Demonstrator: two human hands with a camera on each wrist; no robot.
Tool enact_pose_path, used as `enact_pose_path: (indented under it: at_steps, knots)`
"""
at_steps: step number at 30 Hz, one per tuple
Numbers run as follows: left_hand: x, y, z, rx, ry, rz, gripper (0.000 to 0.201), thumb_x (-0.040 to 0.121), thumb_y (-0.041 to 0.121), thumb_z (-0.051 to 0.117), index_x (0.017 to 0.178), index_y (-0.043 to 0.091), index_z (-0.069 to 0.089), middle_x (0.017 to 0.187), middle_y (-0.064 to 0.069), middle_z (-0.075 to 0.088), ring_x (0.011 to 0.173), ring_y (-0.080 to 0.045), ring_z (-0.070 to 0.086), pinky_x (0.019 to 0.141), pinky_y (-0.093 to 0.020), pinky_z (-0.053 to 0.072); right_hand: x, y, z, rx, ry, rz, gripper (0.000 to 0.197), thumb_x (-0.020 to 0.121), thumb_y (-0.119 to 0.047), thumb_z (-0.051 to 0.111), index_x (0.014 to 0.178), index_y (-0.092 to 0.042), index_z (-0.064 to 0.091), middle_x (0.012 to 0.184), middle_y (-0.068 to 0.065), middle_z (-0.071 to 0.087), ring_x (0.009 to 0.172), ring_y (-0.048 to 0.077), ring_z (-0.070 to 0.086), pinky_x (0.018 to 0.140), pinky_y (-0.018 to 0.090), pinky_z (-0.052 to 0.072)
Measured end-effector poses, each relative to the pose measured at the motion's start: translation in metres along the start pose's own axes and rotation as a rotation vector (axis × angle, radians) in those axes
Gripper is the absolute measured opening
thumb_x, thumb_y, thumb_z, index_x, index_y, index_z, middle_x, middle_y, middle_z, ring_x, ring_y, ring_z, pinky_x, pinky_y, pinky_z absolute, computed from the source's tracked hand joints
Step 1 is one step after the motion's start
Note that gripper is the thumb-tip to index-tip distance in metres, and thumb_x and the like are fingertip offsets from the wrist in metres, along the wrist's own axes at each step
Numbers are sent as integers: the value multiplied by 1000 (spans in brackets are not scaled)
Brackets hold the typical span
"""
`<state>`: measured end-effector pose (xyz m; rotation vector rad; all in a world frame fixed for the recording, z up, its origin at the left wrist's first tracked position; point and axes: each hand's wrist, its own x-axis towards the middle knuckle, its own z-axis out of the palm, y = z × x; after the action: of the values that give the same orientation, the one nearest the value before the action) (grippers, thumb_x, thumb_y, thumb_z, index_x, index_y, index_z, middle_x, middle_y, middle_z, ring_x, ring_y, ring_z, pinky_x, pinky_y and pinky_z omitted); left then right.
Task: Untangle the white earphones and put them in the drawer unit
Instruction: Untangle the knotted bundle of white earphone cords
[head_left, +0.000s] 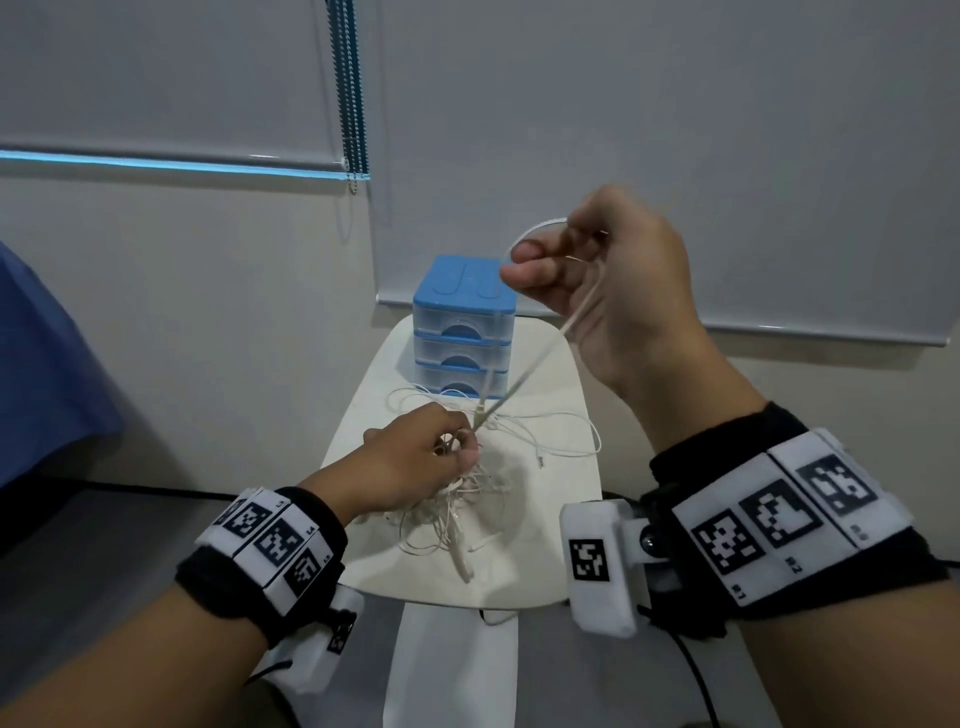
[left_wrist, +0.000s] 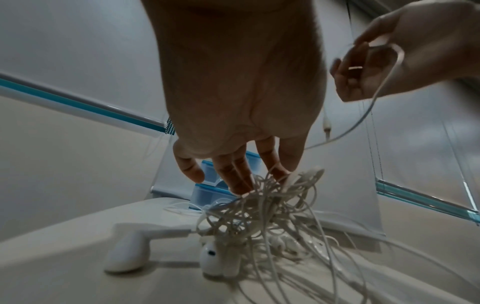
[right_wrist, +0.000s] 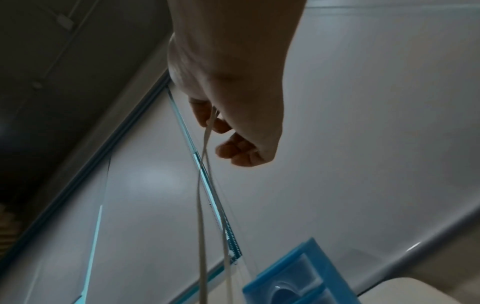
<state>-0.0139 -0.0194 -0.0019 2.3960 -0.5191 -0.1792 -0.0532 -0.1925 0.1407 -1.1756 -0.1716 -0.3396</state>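
Holding up a small cream desk (head_left: 550, 519) at the middle of the head view, with the blue drawer unit (head_left: 464, 322) standing at its twelve o'clock edge, all three drawers closed

Sprawling across the desk from centre toward six o'clock, the white earphones (head_left: 457, 514) in one loose knot of thin cord; two earbuds (left_wrist: 128, 253) lying on the surface at seven o'clock of the knot in the left wrist view

Lifted at one o'clock above the desk, right hand (head_left: 613, 280) with grip clamped on a strand: thumb and forefinger pinching a loop of cable (right_wrist: 205, 185) that runs down taut, doubled, toward the tangle

Pressing down at nine o'clock of the knot, left hand (head_left: 415, 457) with fingertips (left_wrist: 241, 185) closed onto the bundle, grip pinching cords at the point where the taut strand enters

Judged light and limp, next to no weight, smooth sheathing likely to slide through dry fingers; cord thin and probably easy to strain at the earbud stems and the small inline piece (left_wrist: 326, 125), so best not yanked there. Better taken by a free run of cable close to the knot, anchoring the mass with one hand and feeding loops out slowly with the other; tightening of the knot under a hard pull seems the main risk
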Motion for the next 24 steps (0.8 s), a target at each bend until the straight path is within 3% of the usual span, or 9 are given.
enact_pose_path:
  at_steps: [3,6,9,11,13,16,20,22,24]
  knots:
    - [0,-2,-2,-56,18,-10,28,77,66,51,92,45,64,103,23,63,96,-8,65,106,-58,41,-1,1,-13,-98,27,-45,29,90,-3,42,62,-11,45,64,13,62,50,25,57,67,36,53]
    - [-1,-11,-4,-78,44,-12,24,79,63,54,90,44,65,98,28,63,90,-8,66,104,-60,43,1,11,-32,-209,113,-139,29,78,-11,53,50,-18,59,74,12,63,65,20,57,68,32,45]
    - [-1,-20,-3,-88,20,-8,23,79,58,57,94,43,66,99,26,67,91,-12,69,104,-60,44,0,16,-48,-60,172,-113,36,79,-10,51,47,-18,66,80,11,72,78,25,67,73,31,51]
    - [1,-23,-1,-90,11,-11,23,80,57,59,99,46,65,101,24,68,94,-11,68,105,-58,44,-4,14,-54,105,178,-65,49,88,-2,44,45,-18,60,73,13,69,66,28,69,74,34,57]
    - [2,-26,-1,-93,17,-17,20,84,52,63,103,49,63,102,22,68,96,-11,67,104,-55,45,-8,14,-54,112,198,-37,44,90,0,44,49,-16,52,60,11,57,43,22,51,58,29,53]
    - [3,-30,-2,-108,38,-7,23,94,30,70,107,48,62,101,17,68,90,-10,66,95,-42,54,-9,23,-58,-198,222,7,33,90,-2,54,61,-14,46,48,4,43,37,16,32,41,22,33]
    - [4,-28,-5,-139,67,56,24,93,9,71,99,33,68,93,6,68,74,-7,60,73,-26,53,-13,52,-68,-693,56,178,22,92,-12,68,83,-15,49,56,10,53,38,15,43,37,22,37]
    - [5,-25,-6,-140,72,72,24,91,5,71,96,29,70,91,4,68,68,-7,59,71,-25,52,-17,70,-70,-910,-69,251,19,90,-21,74,96,-18,56,70,12,63,47,16,55,46,26,47]
    - [7,-22,-7,-147,66,83,24,89,4,72,95,28,70,90,1,70,67,-8,59,71,-28,52,-21,86,-67,-1102,-202,275,22,87,-33,77,101,-25,62,82,4,69,66,17,65,63,28,50]
